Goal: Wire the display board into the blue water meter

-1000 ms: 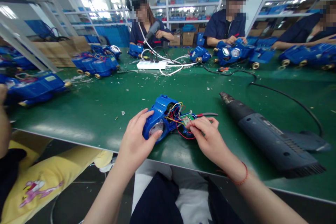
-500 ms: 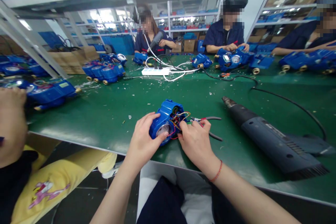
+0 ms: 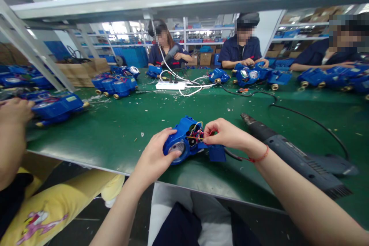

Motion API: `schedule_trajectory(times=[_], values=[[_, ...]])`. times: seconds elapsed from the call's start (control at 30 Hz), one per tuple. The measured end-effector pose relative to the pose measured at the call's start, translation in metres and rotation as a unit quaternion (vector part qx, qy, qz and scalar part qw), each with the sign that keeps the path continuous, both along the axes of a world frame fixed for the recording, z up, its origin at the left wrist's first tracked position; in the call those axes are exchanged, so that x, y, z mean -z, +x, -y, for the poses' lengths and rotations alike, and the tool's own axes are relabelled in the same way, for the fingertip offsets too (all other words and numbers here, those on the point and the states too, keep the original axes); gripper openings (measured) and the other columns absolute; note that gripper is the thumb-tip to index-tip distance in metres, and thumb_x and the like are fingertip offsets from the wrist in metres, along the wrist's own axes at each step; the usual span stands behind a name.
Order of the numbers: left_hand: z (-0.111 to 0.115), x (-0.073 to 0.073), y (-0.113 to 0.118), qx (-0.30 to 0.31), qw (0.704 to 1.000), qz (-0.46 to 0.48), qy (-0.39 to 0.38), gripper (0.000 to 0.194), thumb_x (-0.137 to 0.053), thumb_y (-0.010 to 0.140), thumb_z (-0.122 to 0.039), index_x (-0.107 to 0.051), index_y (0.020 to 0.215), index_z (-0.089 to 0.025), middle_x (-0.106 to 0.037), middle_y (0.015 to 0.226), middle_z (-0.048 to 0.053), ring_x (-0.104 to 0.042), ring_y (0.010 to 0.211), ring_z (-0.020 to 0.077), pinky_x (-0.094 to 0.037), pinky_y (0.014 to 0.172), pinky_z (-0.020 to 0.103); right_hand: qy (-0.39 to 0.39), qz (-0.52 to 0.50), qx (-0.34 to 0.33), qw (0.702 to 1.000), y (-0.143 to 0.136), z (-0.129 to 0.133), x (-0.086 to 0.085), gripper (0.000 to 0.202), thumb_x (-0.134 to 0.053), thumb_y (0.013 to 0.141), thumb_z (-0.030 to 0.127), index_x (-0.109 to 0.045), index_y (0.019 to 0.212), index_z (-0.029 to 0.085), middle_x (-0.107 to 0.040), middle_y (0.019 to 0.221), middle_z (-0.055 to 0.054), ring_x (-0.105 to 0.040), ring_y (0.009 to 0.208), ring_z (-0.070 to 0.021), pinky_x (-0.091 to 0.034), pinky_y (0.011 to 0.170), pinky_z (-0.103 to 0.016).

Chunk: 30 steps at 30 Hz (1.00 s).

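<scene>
A blue water meter with a round dial lies on the green table in front of me, its housing open. My left hand is wrapped round its left side, thumb beside the dial. Thin red, yellow and white wires rise out of the housing. On their right end my right hand is closed in a pinch. Beneath that hand a flat blue cover sticks out at the meter's right. A dark grey tool handle shows beyond the cover, mostly hidden by my hand and forearm.
A heat gun lies to my right, its black cord running back. A white power strip sits mid-table. More blue meters stand left and along the far side, where co-workers sit. A person's hand is at the left edge.
My right hand has risen and turned, now pinching at the wires. The blue cover has come into view below it. My left hand still holds the meter.
</scene>
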<state>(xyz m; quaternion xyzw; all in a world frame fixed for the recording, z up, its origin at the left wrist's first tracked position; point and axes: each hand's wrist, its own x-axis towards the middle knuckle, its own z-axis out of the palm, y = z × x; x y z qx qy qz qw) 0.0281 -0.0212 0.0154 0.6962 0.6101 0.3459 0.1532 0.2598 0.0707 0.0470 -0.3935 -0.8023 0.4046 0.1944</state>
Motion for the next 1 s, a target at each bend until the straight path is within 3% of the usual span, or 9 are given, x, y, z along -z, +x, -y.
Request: schedule_trajectory(times=[0.13, 0.27, 0.37, 0.47, 0.53, 0.7, 0.83, 0.9, 1.0], values=[[-0.011, -0.008, -0.008, 0.012, 1.000, 0.000, -0.012, 0.051, -0.068, 0.076, -0.026, -0.058, 0.125, -0.014, -0.066, 0.128, 0.017, -0.062, 0.116, 0.0306, -0.048, 0.100, 0.049, -0.056, -0.055, -0.018, 0.997, -0.006, -0.006, -0.001, 0.013, -0.064, 0.064, 0.027, -0.057, 0.061, 0.016, -0.058, 0.059, 0.002, -0.049, 0.055, -0.0097, -0.038, 0.054, -0.023], [-0.017, -0.015, -0.009, 0.016, 1.000, -0.013, 0.000, 0.042, -0.068, 0.076, -0.024, -0.059, 0.117, -0.018, -0.072, 0.114, 0.010, -0.067, 0.103, 0.0268, -0.053, 0.091, 0.044, -0.067, -0.108, -0.011, 0.992, -0.010, -0.001, 0.001, 0.010, -0.061, 0.061, 0.025, -0.056, 0.065, 0.017, -0.056, 0.063, 0.003, -0.050, 0.060, -0.0096, -0.040, 0.060, -0.024], [-0.013, -0.015, 0.001, -0.015, 0.998, -0.031, 0.047, 0.032, -0.069, 0.074, -0.018, -0.059, 0.105, -0.021, -0.068, 0.119, 0.010, -0.061, 0.115, 0.0285, -0.047, 0.098, 0.046, -0.077, -0.121, -0.005, 0.990, -0.012, 0.001, 0.001, 0.010, -0.059, 0.059, 0.023, -0.062, 0.066, 0.016, -0.061, 0.067, 0.001, -0.052, 0.062, -0.0106, -0.041, 0.061, -0.024], [0.000, -0.006, 0.022, -0.098, 0.987, -0.047, 0.116, 0.015, -0.062, 0.080, -0.013, -0.062, 0.094, -0.020, -0.057, 0.132, 0.017, -0.044, 0.131, 0.0343, -0.033, 0.107, 0.054, -0.085, -0.130, 0.014, 0.988, -0.014, 0.000, 0.001, 0.009, -0.060, 0.058, 0.021, -0.064, 0.065, 0.015, -0.061, 0.064, 0.001, -0.052, 0.059, -0.0100, -0.040, 0.059, -0.024], [0.011, 0.003, 0.040, -0.134, 0.980, -0.052, 0.137, 0.015, -0.053, 0.089, -0.015, -0.067, 0.091, -0.019, -0.062, 0.123, 0.018, -0.051, 0.121, 0.0363, -0.033, 0.100, 0.057, -0.090, -0.136, 0.028, 0.986, -0.015, -0.001, 0.000, 0.007, -0.061, 0.057, 0.020, -0.063, 0.062, 0.016, -0.060, 0.061, 0.002, -0.051, 0.057, -0.0093, -0.040, 0.057, -0.023], [0.025, 0.024, 0.072, -0.129, 0.984, -0.027, 0.119, 0.023, -0.053, 0.091, -0.020, -0.074, 0.100, -0.015, -0.074, 0.092, 0.016, -0.066, 0.089, 0.0338, -0.043, 0.080, 0.049, -0.114, -0.154, 0.060, 0.980, -0.009, 0.007, 0.005, 0.010, -0.065, 0.059, 0.022, -0.064, 0.067, 0.016, -0.062, 0.060, 0.002, -0.053, 0.055, -0.0094, -0.040, 0.055, -0.023], [0.022, 0.034, 0.086, -0.123, 0.989, 0.040, 0.071, 0.029, -0.054, 0.090, -0.018, -0.072, 0.110, -0.009, -0.076, 0.091, 0.017, -0.070, 0.078, 0.0297, -0.049, 0.070, 0.040, -0.137, -0.176, 0.081, 0.972, 0.005, 0.021, 0.010, 0.019, -0.070, 0.066, 0.031, -0.063, 0.076, 0.016, -0.068, 0.065, -0.002, -0.060, 0.059, -0.0121, -0.044, 0.057, -0.024], [0.018, 0.037, 0.090, -0.124, 0.987, 0.090, 0.052, 0.031, -0.056, 0.090, -0.021, -0.070, 0.115, -0.009, -0.077, 0.087, 0.014, -0.070, 0.071, 0.0250, -0.050, 0.065, 0.034, -0.141, -0.188, 0.092, 0.968, 0.011, 0.030, 0.012, 0.023, -0.071, 0.070, 0.035, -0.064, 0.080, 0.016, -0.070, 0.068, -0.003, -0.062, 0.061, -0.0124, -0.044, 0.056, -0.023], [0.012, 0.041, 0.094, -0.134, 0.976, 0.170, 0.030, 0.025, -0.059, 0.088, -0.023, -0.071, 0.108, -0.012, -0.072, 0.069, 0.004, -0.063, 0.052, 0.0166, -0.047, 0.053, 0.027, -0.139, -0.218, 0.093, 0.961, 0.016, 0.044, 0.015, 0.024, -0.072, 0.074, 0.037, -0.065, 0.083, 0.016, -0.072, 0.072, -0.004, -0.065, 0.065, -0.0132, -0.046, 0.058, -0.022]])
